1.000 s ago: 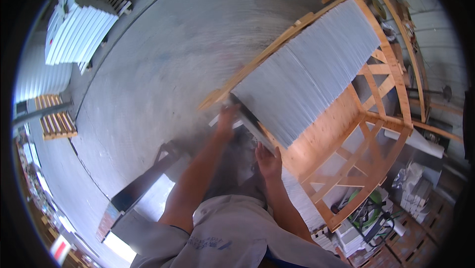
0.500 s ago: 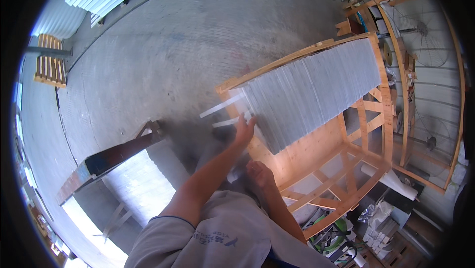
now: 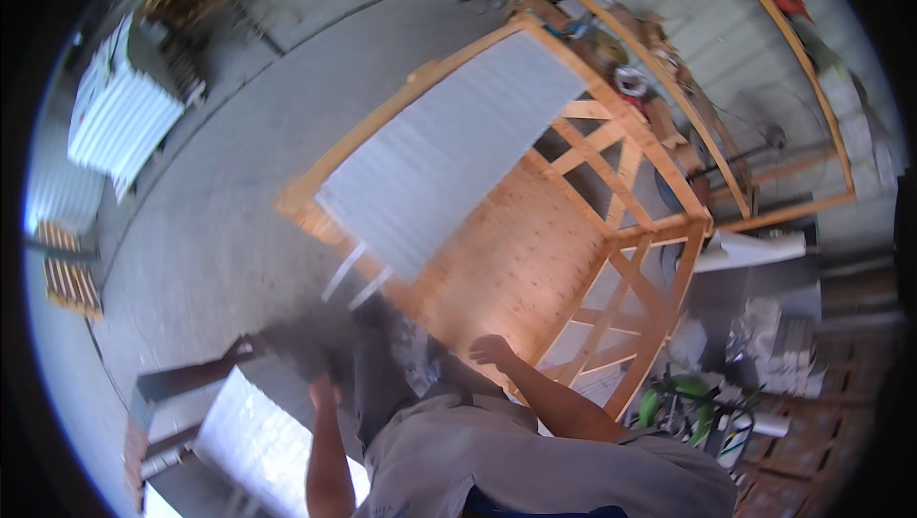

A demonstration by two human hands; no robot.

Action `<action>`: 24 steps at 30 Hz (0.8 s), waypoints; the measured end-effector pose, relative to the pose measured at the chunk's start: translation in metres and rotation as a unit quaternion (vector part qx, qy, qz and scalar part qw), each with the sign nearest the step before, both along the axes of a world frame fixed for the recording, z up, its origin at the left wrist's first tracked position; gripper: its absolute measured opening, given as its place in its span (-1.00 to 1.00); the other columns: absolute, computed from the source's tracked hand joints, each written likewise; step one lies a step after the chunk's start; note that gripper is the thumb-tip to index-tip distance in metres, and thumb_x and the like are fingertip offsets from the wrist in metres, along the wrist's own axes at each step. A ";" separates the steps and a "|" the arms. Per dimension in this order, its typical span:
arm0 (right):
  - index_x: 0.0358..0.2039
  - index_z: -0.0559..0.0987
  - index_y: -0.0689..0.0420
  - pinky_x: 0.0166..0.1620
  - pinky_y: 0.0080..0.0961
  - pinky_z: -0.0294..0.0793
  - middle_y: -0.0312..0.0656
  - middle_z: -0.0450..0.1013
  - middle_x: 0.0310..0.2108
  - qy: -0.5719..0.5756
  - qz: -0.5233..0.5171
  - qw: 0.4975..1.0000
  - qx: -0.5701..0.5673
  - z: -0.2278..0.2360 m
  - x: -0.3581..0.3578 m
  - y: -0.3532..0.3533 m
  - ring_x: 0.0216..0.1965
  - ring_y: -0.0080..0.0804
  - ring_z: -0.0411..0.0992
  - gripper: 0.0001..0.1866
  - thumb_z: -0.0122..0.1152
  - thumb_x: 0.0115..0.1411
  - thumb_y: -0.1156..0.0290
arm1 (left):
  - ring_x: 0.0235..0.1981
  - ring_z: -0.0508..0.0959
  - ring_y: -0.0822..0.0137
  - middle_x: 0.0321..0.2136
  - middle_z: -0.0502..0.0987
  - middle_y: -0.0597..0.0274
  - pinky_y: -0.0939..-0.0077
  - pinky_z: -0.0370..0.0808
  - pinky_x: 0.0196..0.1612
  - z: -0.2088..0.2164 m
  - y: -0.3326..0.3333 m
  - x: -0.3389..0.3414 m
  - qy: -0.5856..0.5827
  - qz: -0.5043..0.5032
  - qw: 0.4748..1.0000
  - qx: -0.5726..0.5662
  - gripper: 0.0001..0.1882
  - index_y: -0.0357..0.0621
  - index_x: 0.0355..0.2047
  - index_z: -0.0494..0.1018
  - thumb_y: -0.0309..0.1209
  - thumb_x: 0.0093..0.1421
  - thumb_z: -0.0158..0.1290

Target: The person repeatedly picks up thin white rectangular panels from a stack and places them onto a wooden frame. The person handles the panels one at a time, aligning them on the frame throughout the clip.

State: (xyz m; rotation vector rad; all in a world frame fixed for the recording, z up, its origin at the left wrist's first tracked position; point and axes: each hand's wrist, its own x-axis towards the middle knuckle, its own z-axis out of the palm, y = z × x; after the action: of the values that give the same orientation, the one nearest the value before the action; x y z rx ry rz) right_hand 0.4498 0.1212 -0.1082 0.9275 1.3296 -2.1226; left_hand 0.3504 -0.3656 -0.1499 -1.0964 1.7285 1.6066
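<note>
Change at the stack: half a second ago our left grip (image 3: 325,391) was at the near end of the stack of pale grey sheets (image 3: 449,155); now it is well away, down by the bright panel (image 3: 253,442) on the dark-framed stand (image 3: 186,381).
What that means: neither of our hands supports the stack now, and by our judgement the sheets stand up on their own in the wooden crate (image 3: 525,241).
Crate and view: the whole crate sits differently in our view, which we put down to our head turning.
Left grip: blurred; we cannot tell whether it is wide, narrow or holding something, nor whether it touches the panel.
Right grip: our right grip (image 3: 492,351) is loosely spread, fingers a little bent, with nothing visible in it; we see it against the crate's near side and cannot tell whether it touches the wood.
Stack position: along the crate's far-left side, ahead and to the left of our right grip, apart from it; ahead of our left grip and farther off.
White strips: two white strips (image 3: 344,272) jut from the stack's near end, between the sheets and our left grip, touched by neither hand.
</note>
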 end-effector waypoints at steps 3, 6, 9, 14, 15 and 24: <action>-0.16 0.48 0.20 -0.40 -0.39 0.52 -0.08 0.50 -0.30 -0.051 -0.033 0.992 -0.114 -0.047 0.053 0.052 -0.35 -0.19 0.53 -0.61 -0.11 0.22 0.15 | -0.82 0.37 0.30 -0.77 0.32 0.22 0.47 0.30 -0.83 0.038 0.006 0.069 -0.103 0.048 0.989 -0.096 -0.81 -0.08 -0.42 0.33 -0.26 0.18 -0.14; -0.31 0.50 0.06 -0.42 -0.36 0.44 -0.20 0.50 -0.40 -0.173 -0.059 0.982 -0.054 -0.084 0.094 0.073 -0.47 -0.30 0.50 -0.77 0.13 0.10 0.20 | -0.63 0.49 0.14 -0.50 0.33 0.07 0.25 0.43 -0.70 0.060 0.015 0.103 -0.175 0.028 0.980 -0.095 -0.68 -0.15 -0.20 0.29 -0.22 0.11 -0.06; -0.37 0.49 0.07 -0.44 -0.35 0.41 -0.23 0.48 -0.46 -0.175 -0.069 0.980 -0.069 -0.089 0.121 0.079 -0.50 -0.35 0.48 -0.80 0.17 0.07 0.23 | -0.57 0.51 0.16 -0.47 0.35 0.10 0.36 0.44 -0.64 0.073 0.020 0.112 -0.117 -0.018 0.990 -0.081 -0.68 -0.21 -0.23 0.31 -0.24 0.10 -0.05; -0.43 0.50 0.15 -0.58 -0.50 0.36 -0.19 0.45 -0.52 -0.003 -0.063 0.996 -0.058 -0.086 0.123 0.049 -0.59 -0.37 0.45 -0.82 0.13 0.08 0.29 | -0.51 0.52 0.22 -0.43 0.40 0.13 0.43 0.43 -0.61 0.100 0.032 0.091 -0.024 -0.028 0.999 -0.031 -0.71 -0.20 -0.24 0.34 -0.26 0.12 -0.05; -0.43 0.50 0.15 -0.58 -0.50 0.37 -0.19 0.45 -0.53 0.034 0.027 0.998 0.040 -0.087 0.117 0.040 -0.59 -0.37 0.45 -0.82 0.13 0.07 0.29 | -0.49 0.52 0.23 -0.41 0.41 0.13 0.44 0.43 -0.60 0.108 0.035 0.089 -0.012 -0.039 0.999 -0.027 -0.72 -0.20 -0.25 0.34 -0.27 0.12 -0.05; -0.77 0.54 0.01 -0.58 -0.41 0.35 -0.28 0.40 -0.77 0.023 0.091 0.976 0.195 -0.006 0.118 -0.042 -0.70 -0.40 0.39 -0.85 0.08 -0.18 0.30 | -0.52 0.52 0.25 -0.41 0.45 0.12 0.47 0.47 -0.58 0.098 -0.008 0.192 0.065 -0.002 0.997 0.045 -0.67 -0.23 -0.19 0.33 -0.22 0.16 -0.07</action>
State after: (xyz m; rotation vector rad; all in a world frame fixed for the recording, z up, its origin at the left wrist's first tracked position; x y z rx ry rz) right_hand 0.5681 0.0795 -0.1145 0.8649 1.8220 -1.7878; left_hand 0.5424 -0.3734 -0.0522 -0.9641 1.7195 1.7694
